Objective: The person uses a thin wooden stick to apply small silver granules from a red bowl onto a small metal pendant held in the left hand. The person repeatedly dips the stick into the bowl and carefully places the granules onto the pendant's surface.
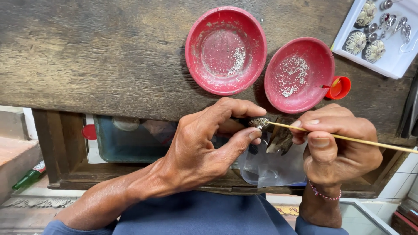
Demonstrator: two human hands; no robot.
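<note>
Soft, even daylight here, nothing harsh. The left hand (204,143) and right hand (335,150) are sharp and well lit, and so is the small piece (259,123) pinched between them. Just above the grip, both red bowls (226,50) throw short dark shadows down-left onto the bench (109,56). Up right, the white tray (392,63) runs close to blown out. Below the hands it's dim under the bench. Edges bow a bit, wide-angle style.
</note>
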